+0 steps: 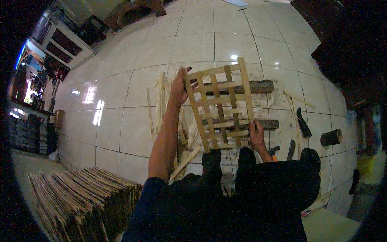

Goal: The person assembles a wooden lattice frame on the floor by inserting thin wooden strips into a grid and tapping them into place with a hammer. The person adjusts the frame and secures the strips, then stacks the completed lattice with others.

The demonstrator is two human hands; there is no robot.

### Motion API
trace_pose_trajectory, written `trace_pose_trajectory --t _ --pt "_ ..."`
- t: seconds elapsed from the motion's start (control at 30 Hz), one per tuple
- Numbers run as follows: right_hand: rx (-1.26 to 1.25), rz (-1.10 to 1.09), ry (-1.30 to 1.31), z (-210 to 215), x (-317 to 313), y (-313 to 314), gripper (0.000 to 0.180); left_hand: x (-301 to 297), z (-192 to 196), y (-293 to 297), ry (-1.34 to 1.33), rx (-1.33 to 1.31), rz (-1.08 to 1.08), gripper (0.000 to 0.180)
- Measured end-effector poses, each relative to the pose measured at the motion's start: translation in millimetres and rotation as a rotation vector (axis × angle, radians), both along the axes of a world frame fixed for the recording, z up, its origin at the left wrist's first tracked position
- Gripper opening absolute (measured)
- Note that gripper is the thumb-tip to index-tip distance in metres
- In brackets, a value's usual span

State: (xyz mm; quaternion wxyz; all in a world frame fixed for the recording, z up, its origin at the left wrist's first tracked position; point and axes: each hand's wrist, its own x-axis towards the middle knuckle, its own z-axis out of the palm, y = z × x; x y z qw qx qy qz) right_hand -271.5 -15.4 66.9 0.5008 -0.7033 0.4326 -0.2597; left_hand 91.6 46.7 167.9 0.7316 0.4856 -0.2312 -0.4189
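Observation:
A woven lattice of flat bamboo strips (pixel 219 100) is held tilted over the floor in front of me. My left hand (pixel 180 88) is at its far left corner, with fingers reaching behind the edge strip; the fingertips are slightly blurred. Lower on the opposite side, my right hand (pixel 256 135) grips the right edge strip, thumb on top. Beneath the lattice lie two dark wooden blocks (pixel 264 86), partly hidden by it. Its near edge is close to my feet (pixel 211 159).
Loose bamboo strips (pixel 160 101) lie left of the lattice. A big stack of thin strips (pixel 84 197) stands at the lower left. On the right are a dark curved knife-like tool (pixel 303 123), a dark blade (pixel 291 150) and a short hollow cylinder (pixel 331 137). White tiles (pixel 133 86) cover the floor.

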Motion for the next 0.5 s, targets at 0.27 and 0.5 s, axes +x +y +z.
trace_pose_trajectory --t 0.27,0.5 --pt "0.231 0.142 0.249 -21 -2 -41 0.056 -25 31 -33 -0.421 0.16 0.056 0.046" --pt "0.12 0.008 0.191 37 2 -78 0.065 -44 12 -49 -0.419 -0.022 -0.06 0.034"
